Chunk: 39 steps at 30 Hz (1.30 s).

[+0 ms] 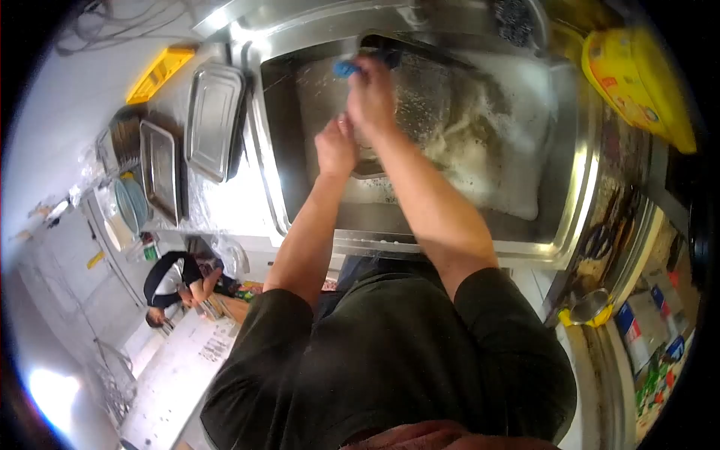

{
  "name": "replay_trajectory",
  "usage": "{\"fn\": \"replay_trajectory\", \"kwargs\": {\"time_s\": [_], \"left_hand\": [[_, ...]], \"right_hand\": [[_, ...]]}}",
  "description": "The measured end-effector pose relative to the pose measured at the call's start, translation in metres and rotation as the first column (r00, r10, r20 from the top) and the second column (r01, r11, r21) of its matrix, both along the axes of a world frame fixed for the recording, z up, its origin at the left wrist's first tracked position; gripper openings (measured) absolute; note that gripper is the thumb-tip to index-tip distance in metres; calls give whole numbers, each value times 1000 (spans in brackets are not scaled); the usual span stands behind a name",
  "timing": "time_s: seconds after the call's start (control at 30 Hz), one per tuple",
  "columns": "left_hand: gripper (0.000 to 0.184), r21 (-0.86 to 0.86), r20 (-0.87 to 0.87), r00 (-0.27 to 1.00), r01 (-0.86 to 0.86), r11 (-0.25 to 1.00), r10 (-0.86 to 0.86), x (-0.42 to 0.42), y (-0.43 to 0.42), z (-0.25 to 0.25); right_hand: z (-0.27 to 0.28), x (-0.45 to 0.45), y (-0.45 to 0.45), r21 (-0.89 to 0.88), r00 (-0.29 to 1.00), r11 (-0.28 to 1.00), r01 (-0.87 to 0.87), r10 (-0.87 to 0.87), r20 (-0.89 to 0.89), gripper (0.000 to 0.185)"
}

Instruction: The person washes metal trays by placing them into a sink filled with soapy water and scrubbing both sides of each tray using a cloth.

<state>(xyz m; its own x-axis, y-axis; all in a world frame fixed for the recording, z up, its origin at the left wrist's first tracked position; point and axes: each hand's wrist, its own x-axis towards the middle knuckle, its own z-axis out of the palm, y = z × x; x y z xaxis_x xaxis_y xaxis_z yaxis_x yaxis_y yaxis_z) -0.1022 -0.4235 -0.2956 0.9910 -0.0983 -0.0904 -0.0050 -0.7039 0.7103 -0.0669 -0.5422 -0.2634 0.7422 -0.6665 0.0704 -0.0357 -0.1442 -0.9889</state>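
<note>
Here, my right grip [371, 96] is wrapped round one blue item [345, 69] over one sink [285, 157]. My left grip [336, 148] is curled nearby, holding what I cannot tell; two metal trays [215, 124] sit left.

- Fisheye bending, black corners
- White glare [52, 394], lower left
- Shiny highlights along the sink rim [259, 150]
- Right hand [371, 97] slightly blurred
- Shirt [405, 345] dim, in shade

Sink [583, 172]: bare metal, smooth, rim throws a glossy glare from where I stand. Tray in it [427, 86]: looks metal, wet shine. 2 trays alongside [215, 124]: smooth metal, satin. Yellow tub [637, 82]: smooth plastic, semi-gloss. Shirt [390, 352]: dark matt cloth. Blue item [346, 69]: blurred, can't tell.
</note>
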Motion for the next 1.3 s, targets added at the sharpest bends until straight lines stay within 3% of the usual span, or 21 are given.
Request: {"fn": "replay_trajectory", "kwargs": {"time_s": [0.13, 0.17, 0.23, 0.33, 0.47, 0.6, 0.67, 0.7, 0.73, 0.77, 0.83, 0.87, 0.97, 1.0, 1.03, 1.07, 1.13, 1.2, 1.23, 1.27, 1.3], "left_hand": [[60, -368, -220, 975, -93, 925, 11, 8, 21, -15], [61, -503, -301, 953, -185, 844, 29, 12, 24, -23], [59, -308, -352, 934, -182, 934, 65, 16, 8, 34], [48, -71, -282, 946, 144, 987, -158, 32, 11, 36], [40, -90, -189, 981, 37, 995, -53, 21, 5, 47], [37, -62, -139, 987, 75, 995, -83, 13, 7, 51], [36, -39, -119, 989, 81, 996, -85, 20, 13, 53], [35, -22, -104, 991, 83, 996, -85, 26, 16, 55], [34, -14, -210, 974, 85, 996, -87, 31, 18, 58], [34, 34, -188, 977, 111, 993, -103, 32, 19, 64], [33, 131, -142, 981, 149, 980, -131, 36, 22, 73], [33, 194, -156, 978, 165, 967, -136, 40, 29, 65], [31, 215, -101, 989, 128, 968, -108, 38, 32, 59], [30, 190, -102, 988, 130, 973, -112, 35, 30, 60], [29, 207, -97, 991, 109, 972, -90, 35, 31, 55], [29, 222, -94, 993, 87, 971, -67, 33, 34, 46], [28, 242, -34, 999, 49, 969, -41, 29, 30, 44], [27, 227, -5, 999, 43, 973, -43, 30, 28, 37], [27, 225, -6, 999, 38, 974, -38, 24, 30, 35], [28, 214, -75, 997, 38, 976, -22, 23, 25, 41], [28, 233, -97, 995, 51, 971, -30, 21, 21, 43]], "right_hand": [[3, -58, 54, 477, 998, 878, 47, -64, 19, 17], [-8, -71, 70, 374, 995, 925, 63, -89, 54, 21], [6, -96, 87, 304, 988, 943, 133, -152, 40, 27], [8, -119, 96, 51, 994, 996, 71, -66, -86, 33], [6, -150, 56, -276, 900, 857, -435, 407, -155, 31], [-41, -181, -7, -270, 578, 561, -783, 494, -649, 39], [-84, -196, -62, -108, 219, 254, -961, 464, -858, 45], [-93, -194, -82, 243, -182, 139, -960, 351, -918, 44], [-121, -208, -104, 143, -127, 34, -989, 298, -946, 41], [-119, -216, -121, 244, 10, 652, -718, 360, -933, 39], [-156, -246, -161, -109, 333, 722, -683, 176, -926, 40], [-147, -244, -181, -190, 309, 668, -719, 62, -949, 44], [-191, -238, -205, -181, 365, 977, 114, -210, -907, 45], [-211, -226, -204, 2, 351, 851, 525, -214, -912, 45], [-219, -223, -203, 76, 394, 795, 602, -213, -894, 44], [-226, -220, -202, 147, 431, 727, 671, -221, -875, 42], [-228, -214, -199, 11, 616, 962, 271, -165, -770, 36], [-232, -196, -196, -206, 750, 964, -171, -8, -662, 32], [-211, -181, -187, 196, 859, 975, 102, 13, -512, 30], [-174, -155, -179, 589, 931, 758, 281, -67, -359, 30], [-133, -134, -165, 610, 938, 740, 283, -82, -336, 35]]}}
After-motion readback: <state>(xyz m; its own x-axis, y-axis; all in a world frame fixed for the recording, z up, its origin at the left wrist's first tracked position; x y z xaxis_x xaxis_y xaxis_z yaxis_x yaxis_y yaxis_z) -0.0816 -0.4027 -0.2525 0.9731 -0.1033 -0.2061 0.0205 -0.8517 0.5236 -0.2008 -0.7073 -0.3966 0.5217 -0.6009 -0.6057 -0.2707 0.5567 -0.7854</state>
